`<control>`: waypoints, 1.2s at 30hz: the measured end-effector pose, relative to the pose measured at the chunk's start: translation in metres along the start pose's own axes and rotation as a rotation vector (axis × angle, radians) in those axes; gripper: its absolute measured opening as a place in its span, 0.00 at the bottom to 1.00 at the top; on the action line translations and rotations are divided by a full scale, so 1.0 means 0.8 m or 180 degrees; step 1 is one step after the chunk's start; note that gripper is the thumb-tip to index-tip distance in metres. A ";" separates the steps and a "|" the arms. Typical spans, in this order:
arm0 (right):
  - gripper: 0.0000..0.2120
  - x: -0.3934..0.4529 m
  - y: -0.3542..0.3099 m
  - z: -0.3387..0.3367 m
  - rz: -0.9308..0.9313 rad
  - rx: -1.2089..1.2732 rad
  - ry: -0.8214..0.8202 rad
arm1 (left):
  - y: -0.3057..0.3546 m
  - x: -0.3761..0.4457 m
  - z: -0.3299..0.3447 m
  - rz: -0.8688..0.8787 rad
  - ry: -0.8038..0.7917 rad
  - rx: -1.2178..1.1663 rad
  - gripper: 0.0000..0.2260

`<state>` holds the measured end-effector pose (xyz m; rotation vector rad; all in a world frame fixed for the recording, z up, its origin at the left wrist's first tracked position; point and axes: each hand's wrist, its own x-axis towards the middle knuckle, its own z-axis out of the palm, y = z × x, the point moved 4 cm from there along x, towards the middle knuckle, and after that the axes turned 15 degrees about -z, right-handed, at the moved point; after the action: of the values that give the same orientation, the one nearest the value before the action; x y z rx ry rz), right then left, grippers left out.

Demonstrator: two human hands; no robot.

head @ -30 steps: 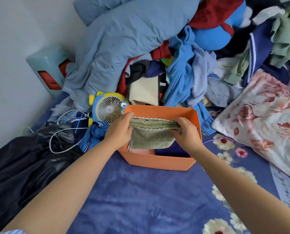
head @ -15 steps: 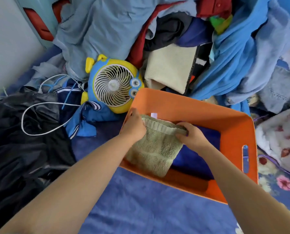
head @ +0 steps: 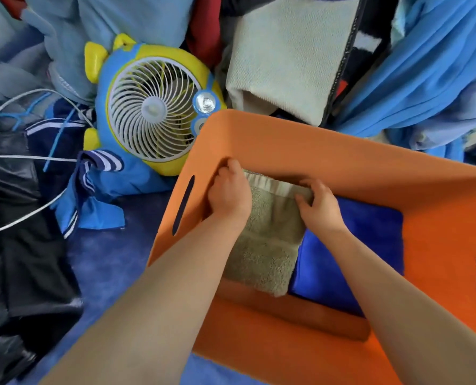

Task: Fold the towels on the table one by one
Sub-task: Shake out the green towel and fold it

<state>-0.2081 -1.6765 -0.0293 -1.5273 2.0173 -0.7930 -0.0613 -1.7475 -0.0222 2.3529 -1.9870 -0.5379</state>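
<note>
A folded olive-green towel (head: 264,245) lies inside the orange plastic bin (head: 342,159), against its left wall. My left hand (head: 228,193) grips the towel's far left corner, down in the bin's corner. My right hand (head: 320,204) pinches the towel's far right corner at its pale striped hem. A folded blue towel (head: 350,257) lies to the right of the green one in the same bin.
A blue and yellow toy-shaped fan (head: 153,109) stands just left of the bin. A cream towel (head: 284,56) and a heap of blue and red clothes (head: 425,65) lie behind it. Black fabric (head: 15,245) and a white cable (head: 31,212) are at the left.
The camera has come much closer over the bin. Both hands have lowered the green towel from above the bin's rim down inside it, beside the blue towel.
</note>
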 end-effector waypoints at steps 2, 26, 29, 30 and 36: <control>0.13 0.001 0.007 0.004 0.0099 0.0115 0.0113 | 0.000 0.004 0.006 0.0043 0.0031 0.0072 0.15; 0.29 -0.050 0.006 0.067 -0.0644 -0.1791 -0.1075 | -0.049 -0.026 0.059 0.1420 -0.0371 0.0887 0.27; 0.30 -0.049 0.012 0.078 -0.0632 -0.1886 -0.1117 | -0.053 -0.019 0.071 0.1401 -0.0337 0.1064 0.27; 0.30 -0.049 0.013 0.080 -0.0619 -0.1899 -0.1133 | -0.053 -0.017 0.074 0.1381 -0.0362 0.1100 0.28; 0.30 -0.050 0.009 0.075 -0.0517 -0.1826 -0.1353 | -0.046 -0.016 0.070 0.1238 -0.0734 0.1294 0.27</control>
<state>-0.1617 -1.6456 -0.0754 -1.9809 1.8888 0.0921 -0.0426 -1.7169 -0.0801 2.0643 -2.8044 -0.4315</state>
